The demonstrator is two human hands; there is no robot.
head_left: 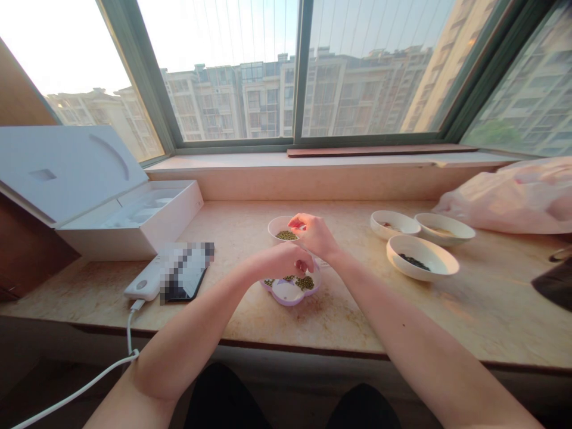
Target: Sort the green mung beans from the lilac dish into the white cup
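Note:
A white bowl (273,229) of small green beans (286,235), which look like mung beans, stands in the middle of the counter. My right hand (316,233) is at its right rim with the fingertips drawn together; whatever they pinch is too small to make out. Just in front sits a lavender flower-shaped divided tray (288,296) with green bean heaps (305,282) in several of its compartments. Over the back of this tray hangs my left hand (292,260), fingers curled into a pinch, their contents hidden. My left hand and wrist cover part of the tray and the bowl's front.
To the right stand three white bowls, one with dark bits (413,262). Behind them lies a pale plastic bag (513,196). At left are an open white box (174,208), a white power bank (145,280) with a cable (129,333), and a phone (190,274).

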